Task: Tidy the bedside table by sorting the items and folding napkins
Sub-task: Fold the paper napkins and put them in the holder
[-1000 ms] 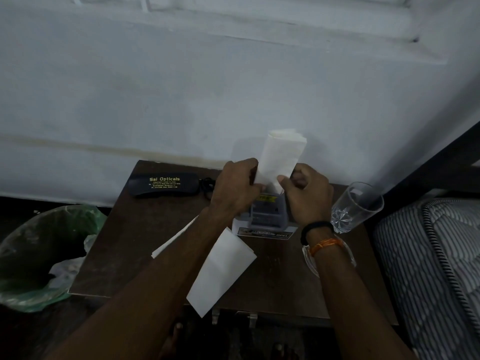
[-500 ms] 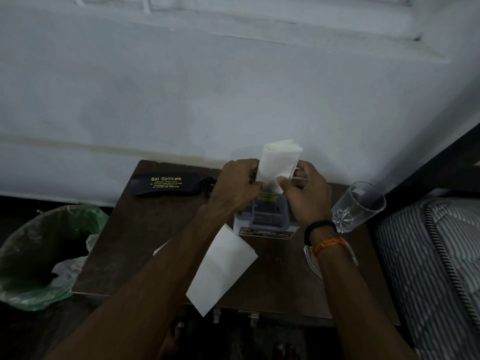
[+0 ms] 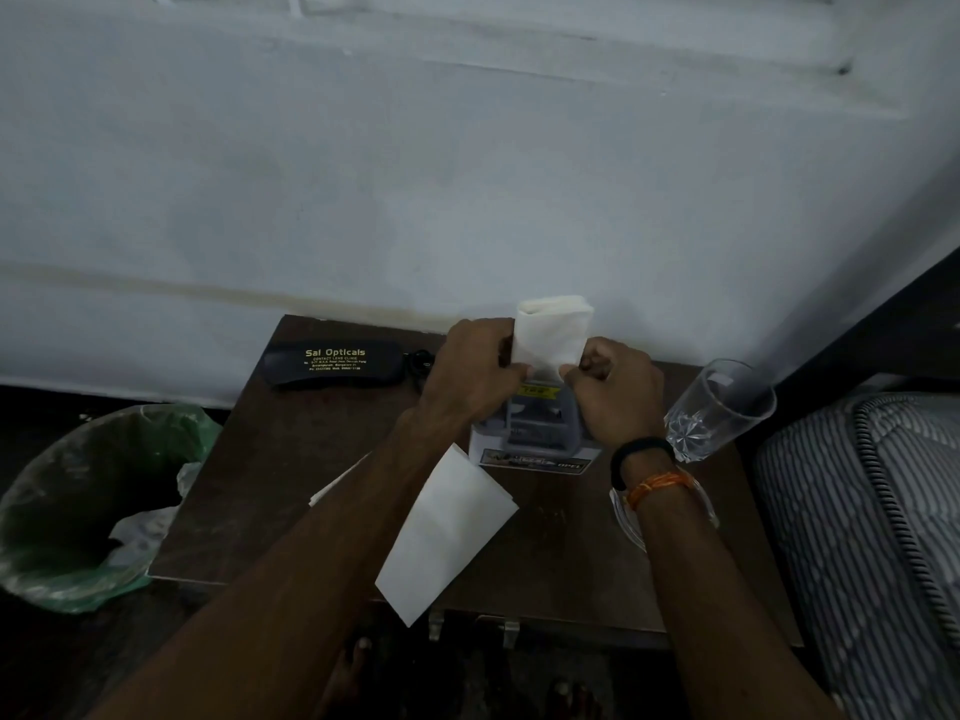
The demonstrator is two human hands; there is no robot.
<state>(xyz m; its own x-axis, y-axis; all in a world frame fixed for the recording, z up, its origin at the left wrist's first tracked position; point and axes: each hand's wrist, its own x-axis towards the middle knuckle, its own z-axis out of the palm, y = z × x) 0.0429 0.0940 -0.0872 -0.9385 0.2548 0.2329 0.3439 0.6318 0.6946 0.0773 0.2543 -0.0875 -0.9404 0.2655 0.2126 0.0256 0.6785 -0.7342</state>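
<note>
White wall (image 3: 467, 174) fills the top; striped mattress (image 3: 878, 537) at the right edge; brown table (image 3: 291, 459) against the wall, between mattress and bin (image 3: 78, 506); the bin has a green liner, sits on the floor left of the table, crumpled white scraps inside; both forearms reach in from below over the table; flat folded napkin (image 3: 447, 532) lies near the table's front edge, one corner hanging past it, partly under the left forearm; another white sheet (image 3: 337, 483) peeks out left of that forearm; black case (image 3: 335, 362) lettered "Sai Opticals" at the back left, near the wall; small grey box (image 3: 535, 433) mid-table, directly below the hands; clear glass (image 3: 719, 407) upright, just right of the right hand; left hand (image 3: 475, 366) and right hand (image 3: 618, 402) both have fingers curled, pinching the lower corners of a folded napkin piece (image 3: 551, 332), held upright above the box, at the back of the table; black band (image 3: 641, 452) and orange thread (image 3: 657, 483) on the right wrist.
</note>
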